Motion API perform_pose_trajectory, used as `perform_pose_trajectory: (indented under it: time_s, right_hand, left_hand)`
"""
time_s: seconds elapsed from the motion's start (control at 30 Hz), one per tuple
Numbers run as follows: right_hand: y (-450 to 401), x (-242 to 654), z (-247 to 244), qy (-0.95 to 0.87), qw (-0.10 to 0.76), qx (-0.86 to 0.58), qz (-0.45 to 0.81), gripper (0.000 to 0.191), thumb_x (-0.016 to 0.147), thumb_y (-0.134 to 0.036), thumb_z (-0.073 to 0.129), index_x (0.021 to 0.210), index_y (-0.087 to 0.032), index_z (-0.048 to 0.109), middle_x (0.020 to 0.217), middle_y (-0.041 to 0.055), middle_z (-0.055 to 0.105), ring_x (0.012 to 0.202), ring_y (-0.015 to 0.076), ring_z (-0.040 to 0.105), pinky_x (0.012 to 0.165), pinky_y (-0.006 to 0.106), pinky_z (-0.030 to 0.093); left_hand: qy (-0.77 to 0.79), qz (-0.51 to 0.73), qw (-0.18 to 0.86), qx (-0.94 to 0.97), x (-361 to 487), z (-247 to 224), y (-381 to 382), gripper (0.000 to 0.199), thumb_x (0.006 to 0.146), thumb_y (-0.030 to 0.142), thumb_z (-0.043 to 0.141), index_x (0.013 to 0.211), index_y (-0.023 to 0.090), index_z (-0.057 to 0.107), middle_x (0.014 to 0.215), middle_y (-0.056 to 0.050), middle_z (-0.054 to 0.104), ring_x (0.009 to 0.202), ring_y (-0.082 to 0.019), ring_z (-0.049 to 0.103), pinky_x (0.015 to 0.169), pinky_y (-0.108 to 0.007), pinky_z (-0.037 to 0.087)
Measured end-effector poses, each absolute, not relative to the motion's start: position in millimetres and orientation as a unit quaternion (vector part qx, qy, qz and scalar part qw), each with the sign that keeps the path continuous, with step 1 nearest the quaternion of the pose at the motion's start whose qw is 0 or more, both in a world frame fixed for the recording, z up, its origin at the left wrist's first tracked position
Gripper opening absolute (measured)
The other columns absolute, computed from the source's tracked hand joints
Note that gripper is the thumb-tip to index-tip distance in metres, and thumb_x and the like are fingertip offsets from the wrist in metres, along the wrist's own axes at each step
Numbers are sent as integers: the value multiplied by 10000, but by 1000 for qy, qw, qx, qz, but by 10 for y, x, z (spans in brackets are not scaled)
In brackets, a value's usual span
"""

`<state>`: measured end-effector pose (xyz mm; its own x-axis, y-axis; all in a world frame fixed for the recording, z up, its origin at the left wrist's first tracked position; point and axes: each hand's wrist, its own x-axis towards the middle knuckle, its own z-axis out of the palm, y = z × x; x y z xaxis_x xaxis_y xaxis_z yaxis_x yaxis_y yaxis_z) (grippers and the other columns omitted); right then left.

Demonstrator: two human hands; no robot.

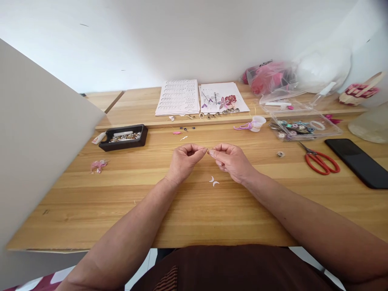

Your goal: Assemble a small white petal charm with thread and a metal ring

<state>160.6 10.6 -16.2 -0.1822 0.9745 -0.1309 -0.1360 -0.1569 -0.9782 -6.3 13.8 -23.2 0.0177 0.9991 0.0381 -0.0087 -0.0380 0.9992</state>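
My left hand [187,161] and my right hand [232,161] meet over the middle of the wooden table [127,214], thumb and forefinger of each pinched. Between the fingertips runs a thin gold-coloured strand [211,148], too small to tell whether it is wire or thread. Just in front of my hands lie two white crescent-shaped paper pieces [214,181], close together. Beyond my hands a small wavy white piece [184,138] rests on the table, near a pink petal-like piece [176,132].
On the left are a black tray [142,141] of beads and pink thread scraps [98,165]. Paper sheets [178,97] lie at the back. To the right stand a plastic cup [258,123] and a clear box [332,130] of thread spools, with red-handled scissors [321,161] and a black phone [357,161] nearer.
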Motion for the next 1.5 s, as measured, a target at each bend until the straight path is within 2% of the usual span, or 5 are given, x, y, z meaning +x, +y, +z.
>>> perform_pose_trajectory:
  time_s: [0.27, 0.47, 0.87, 1.23, 1.5]
  right_hand:
    - [3, 1578, -138, -622, 430, -488, 436, 147, 796, -309, 690, 747, -177, 646, 661, 2, 635, 569, 110, 516, 546, 255, 397]
    - [2, 1669, 13, -691, 462, -474, 290, 90, 823, -237, 655, 750, -185, 665, 666, -4, 629, 570, 107, 478, 555, 259, 374]
    - [191, 1703, -193, -593, 442, -477, 475, 246, 768, -395, 738, 711, -169, 658, 621, -16, 597, 512, 87, 421, 509, 260, 330]
    - [8, 1686, -3, -731, 442, -460, 241, 121, 848, -248, 652, 763, -199, 722, 697, 14, 664, 609, 132, 500, 584, 282, 362]
    - [213, 1776, -80, -641, 440, -469, 418, 193, 789, -353, 727, 738, -168, 702, 642, -8, 615, 557, 97, 447, 540, 265, 335]
  left_hand:
    - [510, 509, 461, 519, -67, -222, 164, 245, 753, 388, 781, 802, 150, 747, 778, -34, 721, 685, -127, 591, 663, -256, 442]
    - [488, 465, 373, 638, -105, -201, 148, 201, 789, 360, 749, 774, 160, 736, 731, -36, 685, 633, -126, 538, 607, -257, 411]
    - [465, 495, 470, 563, -105, -181, 156, 276, 752, 414, 794, 798, 153, 720, 786, -36, 708, 691, -125, 580, 654, -250, 448]
    - [498, 459, 387, 626, -109, -157, 139, 188, 745, 344, 757, 727, 161, 718, 668, -18, 657, 563, -100, 473, 532, -240, 367]
    - [457, 428, 445, 640, -123, -125, 129, 232, 757, 382, 768, 767, 156, 717, 705, -30, 671, 588, -103, 493, 555, -245, 373]
